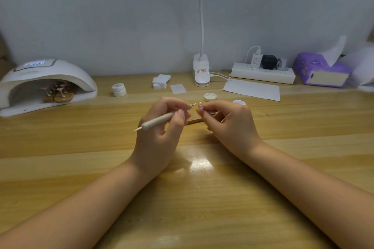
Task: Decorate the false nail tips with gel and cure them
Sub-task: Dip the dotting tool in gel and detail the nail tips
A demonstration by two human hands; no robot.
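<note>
Over a wooden table (202, 198), the left hand (159, 127) pinches a slim grey dotting pen (159, 120) between thumb and fingers, its fine tip aimed at a pale false nail tip (200, 105) that the right hand (228, 123) grips from below with curled fingers. Whatever stem or holder carries that tip is hidden inside the right hand; a brown wooden stand (195, 121) peeks out between the two hands, mostly covered, and a small round grey disc (195, 115) lies just beside it. Behind the right hand sits an open gel jar (239, 102), only its rim showing above the knuckles, with its loose lid (210, 97) near it. At the far left, a white curing lamp (46, 85) shelters more nail tips on wooden stands (58, 93), too dim to count. A closed white jar (119, 89), a stack of wipes (160, 81), a clip lamp base (201, 73), a paper sheet (253, 89), a power strip (263, 75) and a purple tissue pack (321, 70) line the wall; the lamp's neck runs out of the top edge.
</note>
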